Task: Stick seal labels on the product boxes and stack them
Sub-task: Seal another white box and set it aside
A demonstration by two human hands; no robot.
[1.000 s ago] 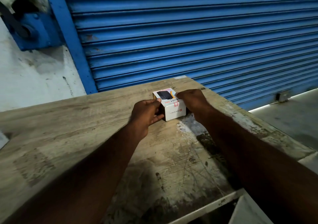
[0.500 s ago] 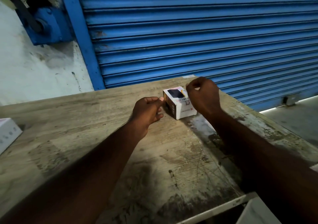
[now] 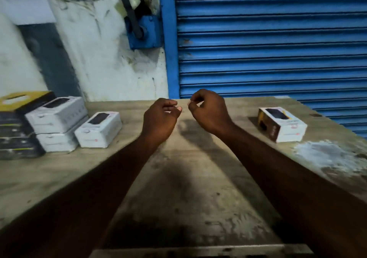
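Your left hand hangs over the bench with its fingers loosely curled and gripping nothing. Your right hand is curled with thumb and forefinger tips together. They may be pinching a seal label, but it's too small and blurred to tell.

The right box lies flat near the bench's right end, well apart from both hands. A white box sits just beside the two-high white stack, with a dark stack at far left.

Risks:
- If a label is in that pinch, it could fold onto itself or stick to your fingertips.
- The top box of the white stack sits skewed, so adding to it could slide it off.

No writing is legible. The lids show a dark phone-like picture, the fronts small red marks, and the brand is unreadable.
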